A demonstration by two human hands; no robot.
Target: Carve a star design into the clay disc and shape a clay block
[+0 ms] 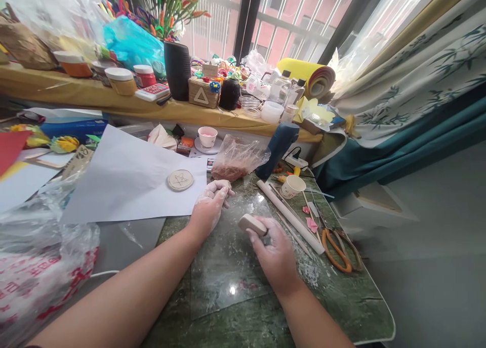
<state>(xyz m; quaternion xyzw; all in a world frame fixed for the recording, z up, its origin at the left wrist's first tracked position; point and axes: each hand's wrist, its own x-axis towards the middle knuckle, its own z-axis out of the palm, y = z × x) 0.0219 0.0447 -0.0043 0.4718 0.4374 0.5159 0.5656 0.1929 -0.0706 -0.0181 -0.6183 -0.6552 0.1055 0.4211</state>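
Between the thumb and fingers of my right hand (275,252) is a beige, rounded clay block (252,225), raised over a clear sheet (228,277) smeared with white residue. My left hand (212,204) is closed, its fingers curled at the far edge of that sheet; whatever it may hold is hidden. Just beyond it lies a clear plastic bag with reddish-brown clay (230,171). Left of that hand, a round clay disc (180,180) marked with a star rests on white paper (125,181). Both hands carry pale dust.
At the right lie a pale rolling pin (290,216), thin sticks, orange-handled scissors (337,252) and a paper cup (293,186). A dark blue bottle (277,150) stands behind them. Jars (120,81) and craft items crowd the sill. A crumpled plastic bag (45,267) covers the left side.
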